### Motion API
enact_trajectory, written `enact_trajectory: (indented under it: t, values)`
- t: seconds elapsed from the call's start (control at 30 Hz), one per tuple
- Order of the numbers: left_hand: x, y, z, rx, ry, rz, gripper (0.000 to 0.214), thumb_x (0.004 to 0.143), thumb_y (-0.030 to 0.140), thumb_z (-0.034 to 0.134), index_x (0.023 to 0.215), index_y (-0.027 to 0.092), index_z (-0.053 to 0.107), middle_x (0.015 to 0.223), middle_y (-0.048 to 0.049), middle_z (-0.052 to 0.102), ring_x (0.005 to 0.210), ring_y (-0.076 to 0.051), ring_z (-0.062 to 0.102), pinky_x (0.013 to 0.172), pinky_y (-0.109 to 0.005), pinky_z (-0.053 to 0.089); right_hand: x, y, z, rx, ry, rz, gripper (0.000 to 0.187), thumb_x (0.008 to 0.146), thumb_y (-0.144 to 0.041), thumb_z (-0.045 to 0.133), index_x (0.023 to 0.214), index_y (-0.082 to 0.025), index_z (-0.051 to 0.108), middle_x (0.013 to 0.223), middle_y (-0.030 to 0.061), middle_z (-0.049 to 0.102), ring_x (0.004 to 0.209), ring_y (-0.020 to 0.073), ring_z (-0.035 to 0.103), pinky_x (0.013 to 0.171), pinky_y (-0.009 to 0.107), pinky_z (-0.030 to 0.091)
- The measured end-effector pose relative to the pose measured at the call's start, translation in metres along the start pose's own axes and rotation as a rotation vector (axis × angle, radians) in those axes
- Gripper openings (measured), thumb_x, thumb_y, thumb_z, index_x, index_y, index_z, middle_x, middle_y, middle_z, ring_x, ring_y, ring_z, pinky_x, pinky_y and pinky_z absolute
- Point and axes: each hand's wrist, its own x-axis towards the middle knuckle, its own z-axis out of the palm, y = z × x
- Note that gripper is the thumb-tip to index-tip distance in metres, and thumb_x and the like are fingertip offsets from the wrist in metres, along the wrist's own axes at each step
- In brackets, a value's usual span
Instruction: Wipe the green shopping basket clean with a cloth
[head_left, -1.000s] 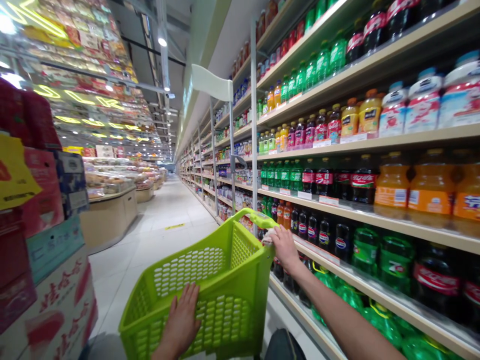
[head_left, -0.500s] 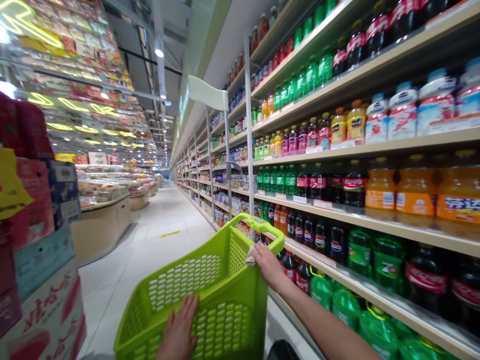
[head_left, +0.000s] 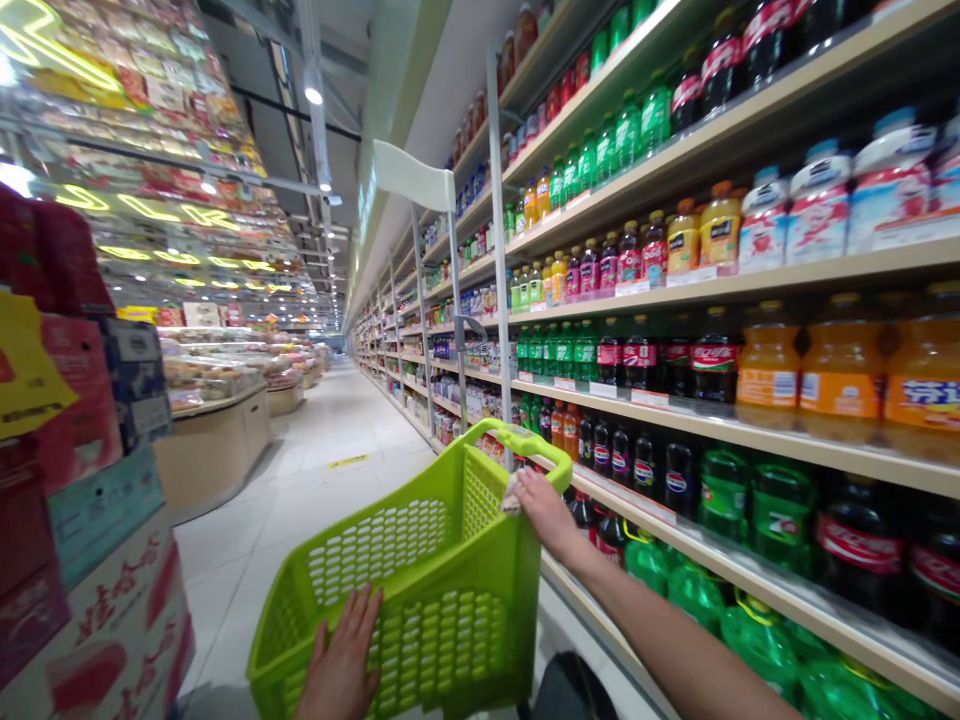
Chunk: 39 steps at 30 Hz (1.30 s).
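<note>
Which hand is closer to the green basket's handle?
Right. The right hand grips the far rim of the green basket just below the handle; the left hand lies flat on its near wall, well away from the handle.

Pale tiled floor; drink shelves right; ceiling lamps.

Shelved soda bottles, stacked cartons

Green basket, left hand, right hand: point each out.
green basket [head_left: 450, 620], head view, perforated near wall
left hand [head_left: 341, 655], head view, back of the hand
right hand [head_left: 544, 508], head view, back of the hand
</note>
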Motion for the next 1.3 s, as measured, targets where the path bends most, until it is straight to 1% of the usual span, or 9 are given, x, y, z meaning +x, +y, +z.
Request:
enact_trajectory:
  t: [0.1,0.27,0.33,0.4,0.57,0.67,0.87,1.1,1.3]
  values:
    - [0.000,0.004,0.000,-0.024,0.005,-0.006,0.076,0.065,0.014,0.039,0.137,0.014,0.015,0.146,-0.0056,0.009,0.134,-0.021,0.005,0.107,-0.047,0.009,0.002,0.004,-0.003,-0.005,-0.001,0.083,0.032,0.081,-0.006,0.048,0.112,-0.014,0.057,0.126,0.0150,0.049,0.121,0.0243,0.039,0.099,0.047,0.035]
    - [0.003,0.004,0.000,-0.019,-0.027,0.019,0.079,0.062,0.014,0.040,0.137,0.014,0.016,0.146,-0.0044,0.011,0.134,-0.021,0.007,0.108,-0.044,0.012,-0.008,-0.075,0.047,0.091,-0.108,-0.175,0.028,0.082,-0.015,0.053,0.109,-0.017,0.058,0.122,0.0105,0.053,0.120,0.0203,0.042,0.098,0.039,0.038]
    - [0.004,-0.009,0.005,-0.014,-0.020,0.023,0.078,0.062,0.014,0.041,0.137,0.013,0.018,0.146,-0.0049,0.013,0.134,-0.020,0.009,0.108,-0.041,0.015,-0.008,-0.086,0.053,0.102,-0.115,-0.255,0.026,0.082,-0.016,0.054,0.108,-0.017,0.059,0.123,0.0098,0.053,0.120,0.0197,0.041,0.099,0.038,0.037]
    - [0.003,-0.025,0.013,-0.007,0.003,-0.020,0.077,0.062,0.014,0.041,0.136,0.013,0.020,0.145,-0.0056,0.016,0.133,-0.020,0.012,0.107,-0.041,0.018,-0.005,-0.068,0.042,0.097,-0.083,-0.231,0.026,0.082,-0.014,0.053,0.107,-0.017,0.060,0.121,0.0095,0.055,0.119,0.0189,0.042,0.099,0.037,0.037]
    - [0.001,-0.048,0.028,-0.002,0.046,-0.066,0.075,0.064,0.013,0.041,0.136,0.012,0.020,0.145,-0.0072,0.017,0.134,-0.023,0.012,0.106,-0.044,0.020,-0.003,0.027,-0.009,0.016,0.127,0.150,0.035,0.081,-0.004,0.040,0.112,-0.012,0.057,0.126,0.0154,0.049,0.123,0.0229,0.037,0.101,0.046,0.033]
    - [0.002,-0.045,0.031,0.006,0.045,-0.069,0.075,0.065,0.013,0.041,0.136,0.011,0.018,0.146,-0.0078,0.017,0.134,-0.023,0.011,0.106,-0.043,0.019,-0.029,0.039,-0.002,0.032,0.148,0.172,0.037,0.082,-0.005,0.035,0.111,-0.010,0.058,0.126,0.0168,0.048,0.125,0.0240,0.034,0.100,0.048,0.033]
    - [0.004,-0.037,0.025,-0.008,0.016,-0.064,0.076,0.064,0.014,0.041,0.137,0.012,0.017,0.145,-0.0076,0.018,0.134,-0.022,0.013,0.106,-0.041,0.020,-0.097,-0.016,0.049,0.195,-0.005,0.070,0.037,0.082,-0.007,0.036,0.109,-0.019,0.059,0.115,0.0092,0.059,0.110,0.0199,0.052,0.089,0.037,0.047]
    - [0.004,-0.020,0.015,-0.006,-0.010,-0.082,0.077,0.064,0.015,0.042,0.137,0.012,0.016,0.146,-0.0059,0.018,0.134,-0.021,0.011,0.108,-0.039,0.017,-0.009,0.000,0.018,0.203,0.199,0.198,0.036,0.083,-0.007,0.037,0.112,-0.013,0.057,0.128,0.0145,0.047,0.125,0.0229,0.034,0.101,0.046,0.032]
    - [0.006,-0.018,0.024,-0.024,-0.003,-0.042,0.077,0.064,0.016,0.042,0.137,0.012,0.017,0.145,-0.0058,0.019,0.134,-0.020,0.012,0.108,-0.038,0.019,-0.015,-0.084,0.074,0.251,-0.067,-0.074,0.028,0.083,-0.013,0.049,0.109,-0.018,0.060,0.121,0.0086,0.055,0.117,0.0188,0.045,0.096,0.034,0.040]
